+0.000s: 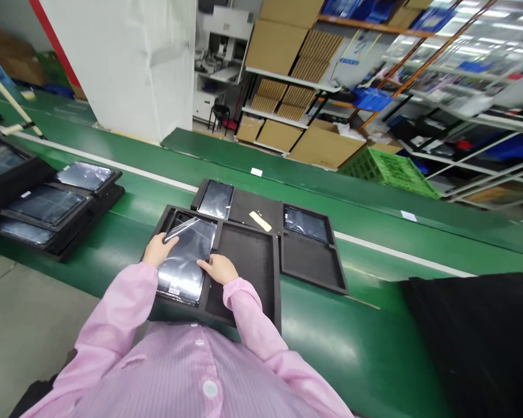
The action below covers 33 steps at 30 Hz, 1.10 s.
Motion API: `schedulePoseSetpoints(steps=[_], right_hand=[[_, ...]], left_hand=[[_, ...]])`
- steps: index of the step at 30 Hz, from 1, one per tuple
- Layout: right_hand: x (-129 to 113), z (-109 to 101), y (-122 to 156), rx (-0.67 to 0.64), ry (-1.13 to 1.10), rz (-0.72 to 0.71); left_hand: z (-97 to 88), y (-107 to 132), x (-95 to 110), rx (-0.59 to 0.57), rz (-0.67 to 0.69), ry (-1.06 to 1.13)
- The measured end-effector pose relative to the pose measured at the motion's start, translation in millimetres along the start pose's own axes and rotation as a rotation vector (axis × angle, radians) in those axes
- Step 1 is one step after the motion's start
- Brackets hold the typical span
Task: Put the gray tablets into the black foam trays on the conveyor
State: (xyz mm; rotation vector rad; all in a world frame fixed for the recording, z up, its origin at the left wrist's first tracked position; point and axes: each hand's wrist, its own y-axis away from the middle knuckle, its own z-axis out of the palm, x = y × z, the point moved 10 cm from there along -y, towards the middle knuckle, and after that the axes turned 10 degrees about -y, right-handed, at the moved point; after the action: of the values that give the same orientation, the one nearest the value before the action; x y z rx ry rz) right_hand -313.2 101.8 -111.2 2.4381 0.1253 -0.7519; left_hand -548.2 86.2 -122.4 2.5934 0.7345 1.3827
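A tablet-like panel in clear plastic film (pixel 185 261) lies in or just over the left compartment of a black foam tray (pixel 276 290) in front of me. My left hand (pixel 159 249) is closed on its upper left edge, where a shiny fold of film sticks up. On the opposite edge, my right hand (pixel 220 268) pinches the same wrapped panel with thumb and fingers; some fingertips are hidden. Bare foam shows in the tray's right compartment. Behind it, another wrapped panel (pixel 217 199) sits in a second foam tray (pixel 248 209), beside a pale yellow strip (pixel 260 221).
To the right, a smaller foam tray (pixel 314 264) holds one panel (pixel 305 223) in its far compartment. Stacked trays with wrapped panels (pixel 47 204) stand at left on the green conveyor belt (pixel 331 331). A black foam stack (pixel 475 337) occupies the right; a green crate (pixel 387 171) is beyond.
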Motion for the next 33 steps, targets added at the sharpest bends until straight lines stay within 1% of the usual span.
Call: schedulePoseSetpoints(steps=[2,4,7,10,12,14,17,20,24,27,29,31,33], right_hand=[[1,-5,3,0.051,-0.116,-0.01],[-1,-10,6,0.097,-0.269,-0.044],[-12,-17,13,0.146,-0.537,-0.141],[-22,-30,20,0.213,-0.761,-0.215],[-26,-43,25,0.28,-0.861,-0.243],[-30,-60,32,0.358,-0.93,-0.263],[-34,-88,46,0.459,-0.981,-0.291],[-34,-116,60,0.541,-0.997,-0.333],[-20,-141,70,0.628,-0.979,-0.363],[-3,-153,76,0.745,-0.956,-0.388],[7,-155,79,0.802,-0.928,-0.399],[15,-153,80,0.818,-0.914,-0.395],[24,-151,84,0.833,-0.926,-0.383]], left_hand=[[-8.9,8,3,0.046,0.035,0.091],[-15.3,20,7,0.063,0.071,0.191],[-23.7,37,15,0.064,0.11,0.306],[-33.4,46,28,0.077,0.135,0.4],[-38.6,47,39,0.095,0.142,0.481],[-40.0,46,50,0.099,0.135,0.556],[-38.2,48,70,0.089,0.14,0.627],[-34.7,52,93,0.068,0.188,0.663],[-18.6,52,121,0.007,0.256,0.705],[3.0,42,136,-0.008,0.326,0.718],[21.0,32,141,-0.005,0.364,0.731],[40.5,24,141,-0.023,0.374,0.74],[54.4,20,139,-0.038,0.367,0.752]])
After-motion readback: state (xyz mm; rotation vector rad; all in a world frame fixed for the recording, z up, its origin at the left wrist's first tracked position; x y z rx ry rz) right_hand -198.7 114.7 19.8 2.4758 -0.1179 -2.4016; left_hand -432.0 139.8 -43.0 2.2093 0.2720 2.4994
